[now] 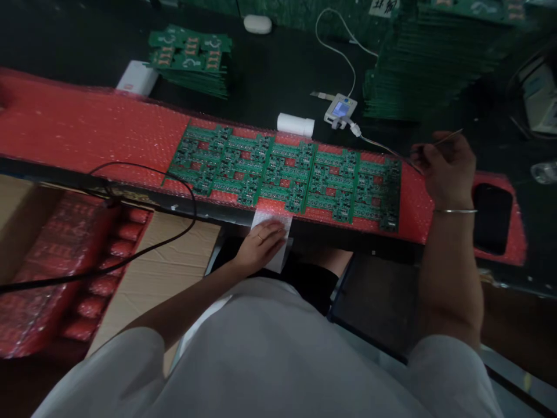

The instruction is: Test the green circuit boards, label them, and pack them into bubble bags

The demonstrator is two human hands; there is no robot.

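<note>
My left hand point(262, 241) lies with fingers stretched out on a white strip point(270, 217) at the table's front edge. Above it, a row of several green circuit boards point(287, 174) rests on red bubble wrap point(87, 125). My right hand point(450, 168) is raised past the boards' right end, fingers closed on the end of a thin cable point(383, 148). A thin, light-brown stick-like piece point(448, 137) juts from the same fingers; its kind is unclear. That cable runs to a small white device point(340, 109) with a lit screen.
Green board stacks stand at back left point(191, 58) and back right point(426, 64). A white cylinder point(296, 125) lies behind the row. A dark phone point(492, 217) is at the right. A black cable point(143, 249) loops over an open cardboard box point(161, 255) at the left.
</note>
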